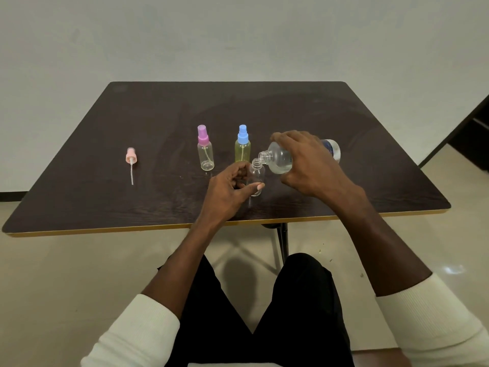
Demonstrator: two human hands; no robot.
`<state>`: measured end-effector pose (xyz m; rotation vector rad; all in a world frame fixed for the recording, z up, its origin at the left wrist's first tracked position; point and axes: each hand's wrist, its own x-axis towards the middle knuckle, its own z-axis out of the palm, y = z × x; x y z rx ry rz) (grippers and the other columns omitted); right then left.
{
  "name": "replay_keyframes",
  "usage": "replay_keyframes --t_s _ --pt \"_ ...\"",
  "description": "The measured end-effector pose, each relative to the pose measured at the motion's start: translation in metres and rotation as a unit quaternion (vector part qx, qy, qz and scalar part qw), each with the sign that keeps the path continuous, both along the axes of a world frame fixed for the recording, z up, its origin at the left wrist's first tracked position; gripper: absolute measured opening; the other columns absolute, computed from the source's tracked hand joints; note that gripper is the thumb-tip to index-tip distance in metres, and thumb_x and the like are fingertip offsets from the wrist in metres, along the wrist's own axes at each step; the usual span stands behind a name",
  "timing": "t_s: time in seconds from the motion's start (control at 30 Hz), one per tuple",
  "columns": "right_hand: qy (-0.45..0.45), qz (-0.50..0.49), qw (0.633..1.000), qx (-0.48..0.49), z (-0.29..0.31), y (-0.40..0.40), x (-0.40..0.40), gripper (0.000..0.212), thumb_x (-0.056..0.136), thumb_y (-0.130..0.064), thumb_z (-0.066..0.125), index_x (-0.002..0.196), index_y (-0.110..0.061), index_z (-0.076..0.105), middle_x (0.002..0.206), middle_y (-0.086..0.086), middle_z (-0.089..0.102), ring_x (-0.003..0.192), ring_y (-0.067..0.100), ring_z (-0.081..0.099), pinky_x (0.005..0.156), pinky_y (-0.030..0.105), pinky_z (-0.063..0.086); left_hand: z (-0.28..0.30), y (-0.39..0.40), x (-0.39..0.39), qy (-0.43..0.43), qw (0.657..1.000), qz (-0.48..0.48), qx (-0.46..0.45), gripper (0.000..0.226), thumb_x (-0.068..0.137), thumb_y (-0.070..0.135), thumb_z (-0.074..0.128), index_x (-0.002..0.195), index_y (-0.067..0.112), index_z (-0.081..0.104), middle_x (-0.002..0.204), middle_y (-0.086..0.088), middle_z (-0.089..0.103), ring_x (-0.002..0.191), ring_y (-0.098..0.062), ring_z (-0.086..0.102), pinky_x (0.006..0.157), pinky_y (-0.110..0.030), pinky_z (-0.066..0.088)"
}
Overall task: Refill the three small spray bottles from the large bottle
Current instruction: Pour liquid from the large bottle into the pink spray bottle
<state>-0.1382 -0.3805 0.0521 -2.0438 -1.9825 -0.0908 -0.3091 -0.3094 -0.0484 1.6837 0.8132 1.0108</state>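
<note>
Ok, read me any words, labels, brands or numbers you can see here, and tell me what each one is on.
No text can be read here.
large bottle: a blue and white label near its base, print too blurred and mostly hidden by the right hand.
Pink-capped bottle, blue-capped bottle, open small bottle, loose pink sprayer: no markings visible.

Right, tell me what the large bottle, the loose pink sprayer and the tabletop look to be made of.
Large bottle: clear, glossy plastic by the look, since liquid shows through it, though glass is possible. Loose pink sprayer: opaque matte plastic with a pale thin tube. Tabletop: dark wood-grain laminate, likely, with a lighter edge band.
</note>
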Motion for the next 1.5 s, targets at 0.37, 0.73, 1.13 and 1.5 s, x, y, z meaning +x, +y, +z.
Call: replay_keyframes --t_s 0.37,0.73,1.13,1.5 --pt "-0.006 0.004 1.000 0.000 0.003 0.000 -0.001 0.079 0.075 -0.023 0.080 0.144 -0.018 0.042 0.142 0.006 0.049 0.132 0.027 0.042 0.110 0.043 0.031 0.001 -0.001 -0.001 0.001 1.000 0.001 -0.002 0.039 0.080 0.011 0.085 0.116 0.010 0.069 0.102 -0.009 0.076 0.095 -0.032 0.069 0.085 -0.043 0.058" --pt "-0.018 0.004 1.000 0.000 0.001 0.002 0.000 0.079 0.073 -0.020 0.080 0.142 -0.019 0.043 0.140 0.004 0.051 0.130 0.027 0.044 0.109 0.045 0.032 0.004 -0.002 -0.001 0.004 1.000 -0.004 0.001 0.038 0.080 0.011 0.085 0.114 0.017 0.069 0.103 -0.008 0.075 0.093 -0.026 0.069 0.084 -0.035 0.056" --pt "-0.015 0.003 1.000 -0.005 0.001 0.003 0.001 0.080 0.074 -0.022 0.080 0.144 -0.020 0.041 0.143 0.005 0.049 0.133 0.027 0.042 0.111 0.046 0.032 0.008 -0.005 -0.002 -0.004 1.000 -0.008 0.002 0.035 0.080 0.010 0.085 0.108 0.020 0.068 0.099 -0.007 0.075 0.085 -0.009 0.065 0.083 -0.033 0.056" --pt "-0.014 0.004 1.000 -0.006 0.003 0.002 0.000 0.080 0.075 -0.020 0.080 0.144 -0.020 0.041 0.144 0.005 0.049 0.133 0.027 0.041 0.111 0.045 0.030 0.008 -0.004 -0.002 0.005 1.000 -0.005 0.004 0.035 0.080 0.011 0.085 0.107 0.023 0.067 0.094 0.004 0.073 0.082 -0.006 0.064 0.082 -0.030 0.056"
